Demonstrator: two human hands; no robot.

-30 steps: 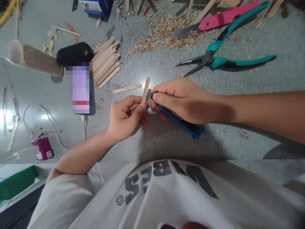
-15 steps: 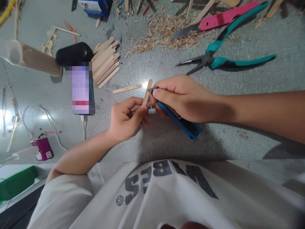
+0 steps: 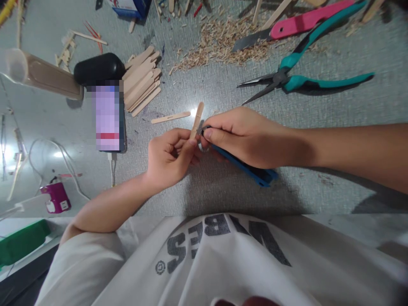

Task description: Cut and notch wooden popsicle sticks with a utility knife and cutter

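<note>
Stick (image 3: 197, 117), looking whole, sat pinched in the left hand (image 3: 167, 157); the right hand (image 3: 244, 136) gripped a blue cutter (image 3: 240, 165). Cutting seemed unfinished; the far-left stick pile (image 3: 142, 85) looked uncut.

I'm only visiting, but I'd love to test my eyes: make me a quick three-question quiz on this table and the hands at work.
1. What does each hand hold?
2. True or false: the teal-handled pliers lie open.
3. What colour is the handle of the bladed tool lying by the wood shavings? A) green B) pink C) yellow

Key: 1. The left hand holds a wooden stick; the right hand holds a blue-handled tool with a small blade. 2. True. 3. B.
</note>
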